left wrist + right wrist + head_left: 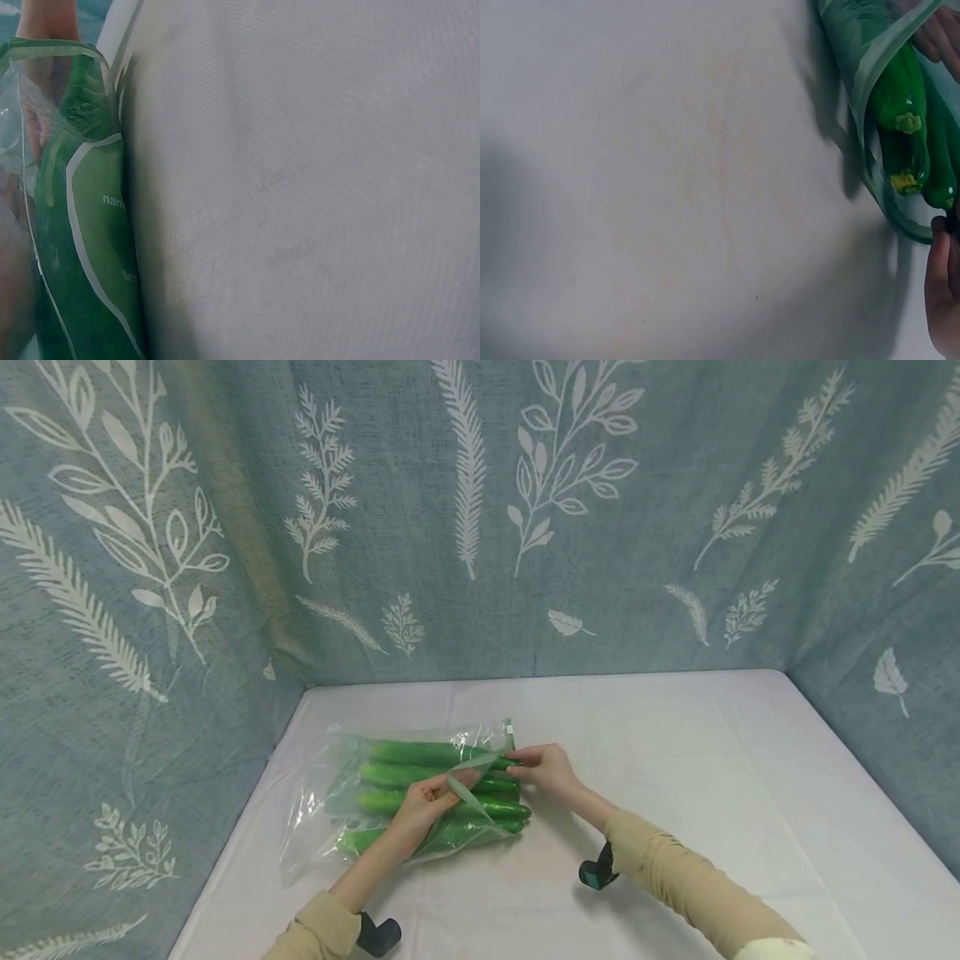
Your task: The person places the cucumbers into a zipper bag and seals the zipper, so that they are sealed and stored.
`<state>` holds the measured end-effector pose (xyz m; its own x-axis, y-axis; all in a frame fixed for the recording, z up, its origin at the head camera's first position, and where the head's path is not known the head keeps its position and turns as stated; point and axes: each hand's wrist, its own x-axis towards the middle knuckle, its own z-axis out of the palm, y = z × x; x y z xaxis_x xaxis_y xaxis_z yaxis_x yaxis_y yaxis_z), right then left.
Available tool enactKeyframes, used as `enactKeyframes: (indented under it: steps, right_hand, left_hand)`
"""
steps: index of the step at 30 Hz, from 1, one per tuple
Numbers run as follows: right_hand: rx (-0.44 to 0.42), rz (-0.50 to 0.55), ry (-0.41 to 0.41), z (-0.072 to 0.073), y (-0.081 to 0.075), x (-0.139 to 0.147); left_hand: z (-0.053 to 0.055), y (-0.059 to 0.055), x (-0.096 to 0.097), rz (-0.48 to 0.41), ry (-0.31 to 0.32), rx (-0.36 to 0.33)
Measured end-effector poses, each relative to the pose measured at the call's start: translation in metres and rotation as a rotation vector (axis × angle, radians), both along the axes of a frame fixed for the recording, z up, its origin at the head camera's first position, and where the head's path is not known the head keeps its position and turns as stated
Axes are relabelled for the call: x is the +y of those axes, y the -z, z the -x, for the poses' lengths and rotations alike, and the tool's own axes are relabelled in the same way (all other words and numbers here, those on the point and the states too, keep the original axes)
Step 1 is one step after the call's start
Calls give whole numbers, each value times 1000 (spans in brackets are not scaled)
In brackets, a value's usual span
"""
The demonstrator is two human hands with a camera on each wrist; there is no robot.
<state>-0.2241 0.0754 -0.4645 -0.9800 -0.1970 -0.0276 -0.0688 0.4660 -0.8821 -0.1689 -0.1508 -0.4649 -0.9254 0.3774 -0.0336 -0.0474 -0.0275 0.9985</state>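
Observation:
Several green cucumbers (420, 775) lie side by side in a clear plastic bag (307, 827), their tips poking toward its mouth on the right. My left hand (423, 810) holds the bag's near edge at the mouth, and its fingertips show through the plastic. At the far side of the mouth, my right hand (551, 770) pinches the tip of the farthest cucumber. The right wrist view shows cucumber ends (904, 112) framed by the bag's curved rim (862, 97), with the right thumb (939, 259) at the lower right. Green printing (101, 217) covers the bag's side in the left wrist view.
The bag rests on a table with a white cloth (675, 760). Blue-green curtains (405, 527) with white leaf patterns surround the table at the back and sides. Dark wrist mounts (597, 870) hang below both tan sleeves.

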Motion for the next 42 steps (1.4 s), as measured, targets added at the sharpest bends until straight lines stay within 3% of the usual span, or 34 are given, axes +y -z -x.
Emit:
enactKeyframes:
  steps: [10,13,17,25,37,39,42]
  right_hand:
    - [-16,-25,16,1,5,-10]
    - [-18,-28,14,1,6,-12]
    - [-21,-35,16,0,5,-12]
    - [14,-34,9,-2,6,-8]
    - [72,-43,22,-13,7,10]
    - [66,-52,30,-15,8,15]
    - [33,-43,22,-18,8,25]
  left_hand:
    - [-1,0,-1,-2,10,8]
    - [0,3,-2,-15,33,64]
    - [0,3,-2,-21,39,88]
    - [0,-2,1,-10,8,-10]
    - [0,-5,-1,2,9,-3]
    - [0,-5,-1,21,3,-10]
    - [2,-5,-1,127,-26,15]
